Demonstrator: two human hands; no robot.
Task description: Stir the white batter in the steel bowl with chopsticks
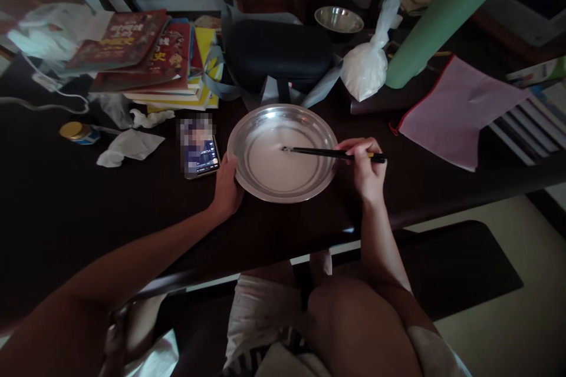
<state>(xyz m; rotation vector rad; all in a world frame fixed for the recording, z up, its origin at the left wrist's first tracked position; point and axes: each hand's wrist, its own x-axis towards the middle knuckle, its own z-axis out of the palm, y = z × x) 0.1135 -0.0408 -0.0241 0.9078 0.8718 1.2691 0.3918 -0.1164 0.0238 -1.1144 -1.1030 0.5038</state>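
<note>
A wide steel basin stands on the dark table, holding a smooth whitish liquid. My left hand grips the basin's left rim, its fingers partly hidden under the edge. Dark chopsticks are pinched in my right hand, to the right of the basin. Their tips dip into the liquid near its middle. Left of the basin lies a lit phone. Behind and to the right is a knotted plastic bag of white powder.
A black case sits behind the basin, with stacked books to its left. Crumpled tissues and a small jar lie at left. A green pillar-like tube, pink cloth pouch and second steel bowl are at right.
</note>
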